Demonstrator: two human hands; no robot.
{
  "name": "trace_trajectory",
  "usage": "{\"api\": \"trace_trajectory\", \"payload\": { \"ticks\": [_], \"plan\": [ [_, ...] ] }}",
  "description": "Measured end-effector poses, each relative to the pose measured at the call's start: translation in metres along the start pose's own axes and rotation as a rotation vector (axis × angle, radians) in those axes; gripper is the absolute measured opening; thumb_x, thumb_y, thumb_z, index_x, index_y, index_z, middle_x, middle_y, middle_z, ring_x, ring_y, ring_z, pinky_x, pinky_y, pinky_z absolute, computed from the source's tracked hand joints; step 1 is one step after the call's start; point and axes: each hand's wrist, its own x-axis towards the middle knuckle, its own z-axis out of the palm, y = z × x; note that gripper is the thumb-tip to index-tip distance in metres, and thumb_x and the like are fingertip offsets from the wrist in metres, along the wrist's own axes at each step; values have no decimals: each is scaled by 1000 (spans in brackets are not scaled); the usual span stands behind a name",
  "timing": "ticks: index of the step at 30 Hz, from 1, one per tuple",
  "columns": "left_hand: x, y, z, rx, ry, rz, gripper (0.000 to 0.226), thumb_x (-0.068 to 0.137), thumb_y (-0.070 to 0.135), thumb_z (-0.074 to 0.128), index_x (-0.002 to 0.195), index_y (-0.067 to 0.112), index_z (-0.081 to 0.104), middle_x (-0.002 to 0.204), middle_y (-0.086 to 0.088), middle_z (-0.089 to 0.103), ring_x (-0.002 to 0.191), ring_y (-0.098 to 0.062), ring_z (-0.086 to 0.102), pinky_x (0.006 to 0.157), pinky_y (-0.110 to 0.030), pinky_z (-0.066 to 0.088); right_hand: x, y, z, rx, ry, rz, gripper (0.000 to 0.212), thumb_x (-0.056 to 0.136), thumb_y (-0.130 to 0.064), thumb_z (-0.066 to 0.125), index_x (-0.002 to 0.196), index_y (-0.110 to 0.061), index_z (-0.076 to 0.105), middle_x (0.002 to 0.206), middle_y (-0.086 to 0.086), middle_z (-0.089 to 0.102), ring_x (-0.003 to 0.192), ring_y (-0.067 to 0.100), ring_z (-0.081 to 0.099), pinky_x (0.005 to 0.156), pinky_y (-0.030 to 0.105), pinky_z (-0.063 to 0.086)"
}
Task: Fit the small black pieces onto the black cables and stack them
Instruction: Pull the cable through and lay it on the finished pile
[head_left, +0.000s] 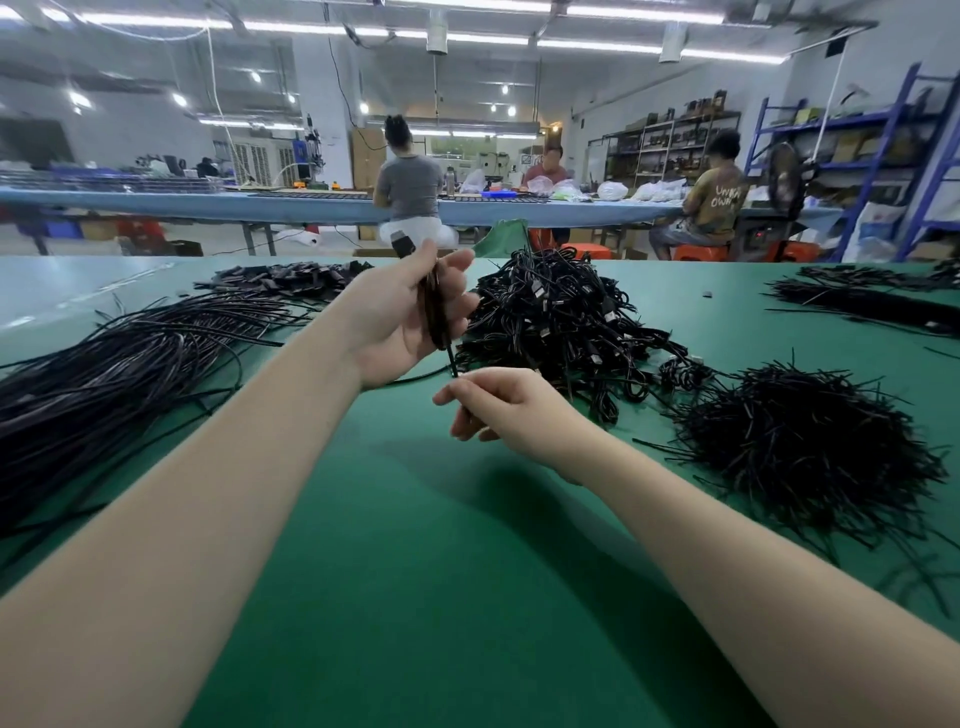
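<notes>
Cable (435, 306): one is up off the mat, held near the middle of the view. The left hand (402, 317) grips it with fingers and thumb curled round, the plug (402, 243) sticking up at 12 o'clock above the fingers. Just below, at about 5 o'clock from that hand, the right hand (506, 408) pinches the cable's thin tail between thumb and forefinger. The hands are close but not touching. Whether a small piece is already in that pinch I cannot tell; it is too dark and small.

The step in hand looks like the fitting itself: a piece being slid onto the tail. Next, I judge, the piece must be run along the cable while the left hand keeps the line taut, then the finished cable laid on the stack.

Counts: two hands, one held cable. On the green mat (467, 571) lie four main dark heaps: long straight cables (119, 364) at 9 o'clock, a flat pile of plug ends (291, 280) at 11, a tangled cable mound (550, 312) at 1, and a bristly heap of short pieces (800, 447) at 3. More bundles (872, 301) lie far off at 2. Items within the heaps are too many and tangled to count. Three people sit at the far bench (311, 205).
</notes>
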Motion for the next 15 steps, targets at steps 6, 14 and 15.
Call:
{"api": "trace_trajectory", "payload": {
  "ticks": [6, 14, 15],
  "plan": [
    [1, -11, -5, -174, -136, -62, 38, 101, 42, 35, 71, 23, 47, 45, 11, 27, 34, -3, 23, 40, -16, 20, 5, 4, -11, 519, 26, 288, 19, 99, -26, 49, 108, -20, 65, 103, 3, 72, 96, 16, 65, 90, 31, 48],
    [5, -32, -3, -5, -79, -219, 39, 102, 42, 35, 71, 21, 45, 54, 10, 38, 45, -5, 38, 47, -16, 38, 5, 6, -1, 458, 162, 240, 14, 91, -29, 63, 85, -17, 67, 66, -7, 68, 62, 6, 65, 70, 23, 55],
    [5, -31, -2, 33, -65, -234, 39, 102, 42, 35, 72, 20, 45, 56, 8, 40, 46, -7, 41, 48, -17, 42, 5, 7, 0, 447, 172, 236, 13, 92, -26, 62, 83, -18, 67, 64, -8, 68, 59, 6, 63, 69, 23, 55]
  ]
}}
